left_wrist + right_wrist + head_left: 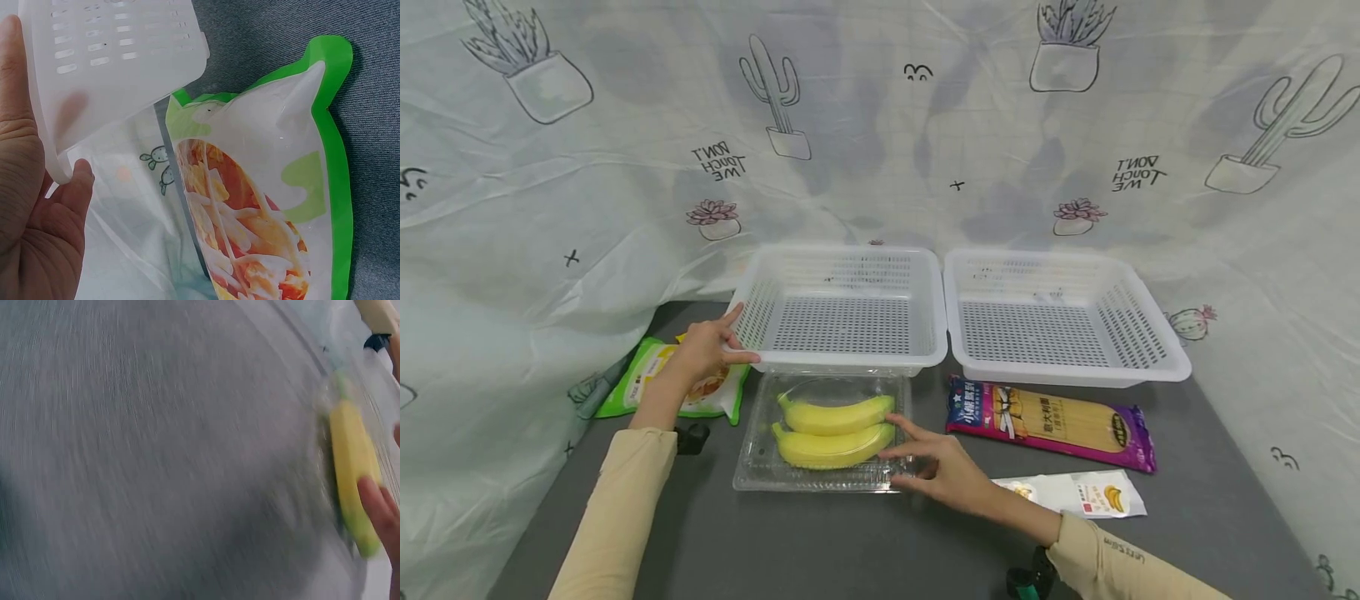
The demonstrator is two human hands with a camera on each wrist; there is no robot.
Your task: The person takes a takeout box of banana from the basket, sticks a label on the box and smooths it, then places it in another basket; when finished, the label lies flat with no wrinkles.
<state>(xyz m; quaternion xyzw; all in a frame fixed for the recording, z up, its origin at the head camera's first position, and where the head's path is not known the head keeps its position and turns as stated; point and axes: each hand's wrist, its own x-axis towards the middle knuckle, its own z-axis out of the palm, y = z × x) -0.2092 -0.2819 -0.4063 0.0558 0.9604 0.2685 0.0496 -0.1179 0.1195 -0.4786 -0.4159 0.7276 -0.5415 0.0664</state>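
Observation:
At the near left corner of the left white basket (850, 360), my left hand (703, 346) grips the rim. A fingertip shows darkly through the basket's translucent wall in the left wrist view. Below this basket lies a clear plastic box (752, 471) with two yellow bananas (831, 448) in it. My right hand (943, 471) is over the box's right side, fingers spread and slightly bent. Its fingertips (370, 490) overlap the banana ends; blur hides whether they touch the box.
A green-edged food bag (651, 371) lies beside my left forearm. On the right are a second white basket (1067, 367), a purple pasta packet (1045, 421) and a white packet with a banana picture (1075, 492). Printed cloth (880, 125) hangs behind the dark tabletop (820, 550).

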